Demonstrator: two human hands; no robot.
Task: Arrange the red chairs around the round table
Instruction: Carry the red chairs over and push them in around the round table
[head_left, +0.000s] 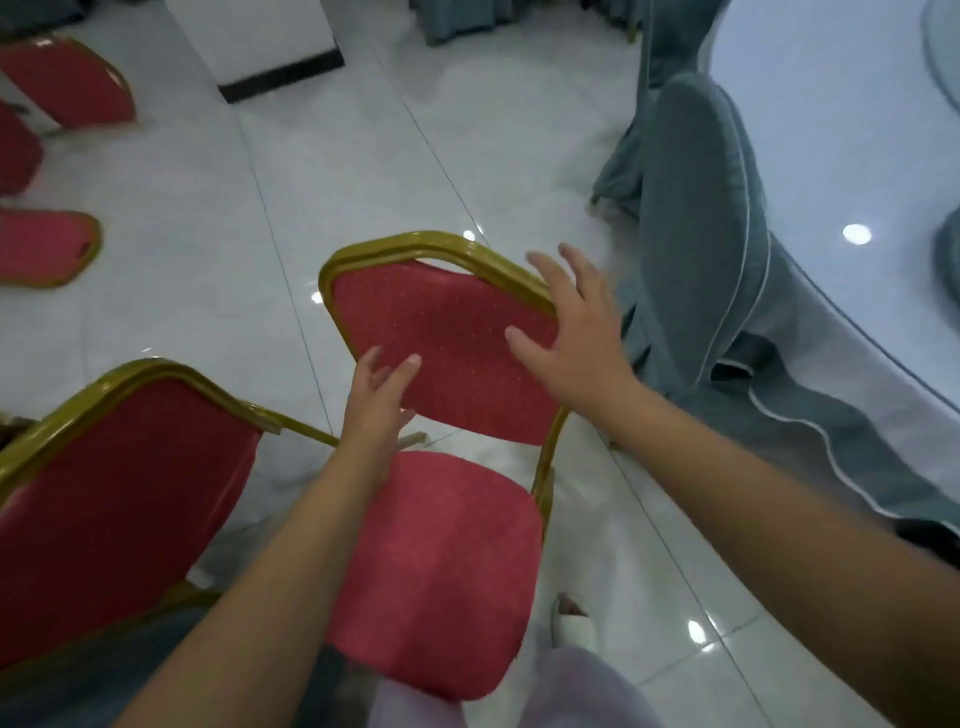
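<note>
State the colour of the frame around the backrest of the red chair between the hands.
Gold frame, best seen in the head view.

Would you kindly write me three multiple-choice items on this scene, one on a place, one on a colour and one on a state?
1. On which side of the red chair in front of the person is the round table? A left; B right; C behind the person.
2. The chair's frame is: A silver; B gold; C black.
3. The left hand and right hand are: A open; B clenched fists; C holding a cup.

Answers: B, the draped table fills the right edge of the view; B, the metal rim looks gold; A, both are spread and grip nothing.
</note>
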